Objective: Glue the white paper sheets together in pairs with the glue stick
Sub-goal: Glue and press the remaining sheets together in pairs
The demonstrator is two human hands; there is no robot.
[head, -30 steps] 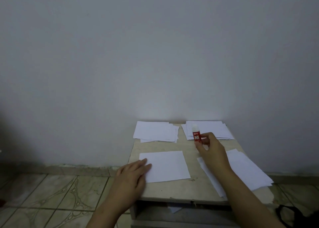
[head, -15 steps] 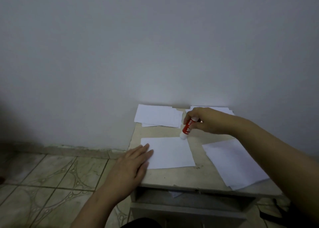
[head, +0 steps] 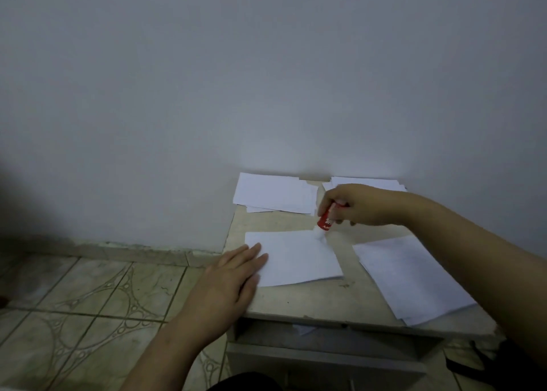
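Glue goes onto paper: the right hand [head: 359, 204], center-right of the frame, has its fingers curled round a red glue stick [head: 325, 222], tilted w/ its white tip down and touching the upper-right corner of a single white sheet [head: 296, 257] lying mid-table. The left hand [head: 229, 284], lower center, lies flat w/ fingers straight, tips pressing on that sheet's left edge, holding nothing. The small table [head: 310, 301] stands against a pale wall [head: 266, 79]; tiled floor [head: 88, 301] fills the lower left. Three more lots of white paper sit on the top: one stack [head: 273, 193] at the back left, another [head: 367, 182] at the back right partly hidden behind the right hand, and a loose pile [head: 414, 275] at the right edge, overhanging the front slightly.

Step in hand, by the look of it: spreading glue on the first sheet of a pair, only just begun at the corner. Next move prob. calls for even strokes across the sheet while the left hand pins it so it doesn't skid or wrinkle, then a second sheet laid on top, edges matched, and pressed down.
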